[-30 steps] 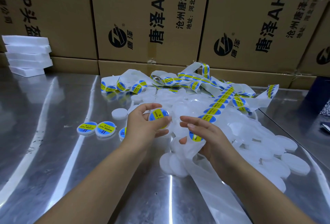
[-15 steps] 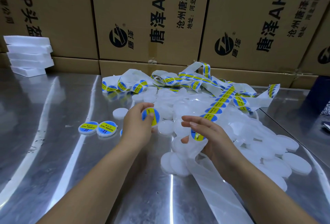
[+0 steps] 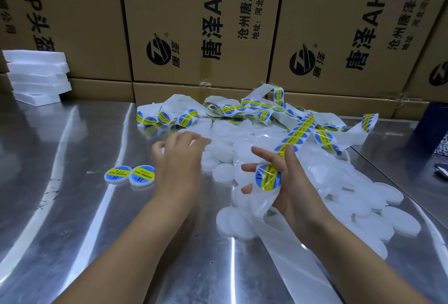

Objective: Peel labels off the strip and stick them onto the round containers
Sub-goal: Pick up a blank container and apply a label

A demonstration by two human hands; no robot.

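Cardboard boxes (image 3: 201, 25) with printed logos wall off the back. Steel surface (image 3: 72, 206) runs underneath everything. Pile of blank white round containers (image 3: 351, 197) sits centre-right on the surface. Label strip (image 3: 300, 131) lies tangled over the back of the pile, and one run comes down into the right hand. Stack of white foam pads (image 3: 36, 76) is at far left against the boxes.

Left hand (image 3: 179, 165) is at the pile's left edge, fingers loosely spread, nothing visibly held. It's blurred, so I can't tell if it touches a container.

Right hand (image 3: 291, 190) grips the strip, fingers curled round the backing, thumb on top.

Two labelled containers (image 3: 118, 174) (image 3: 142, 175) lie flat, touching, just left of the left hand. One blue-yellow label (image 3: 268, 179) on the strip faces up across the right fingers.
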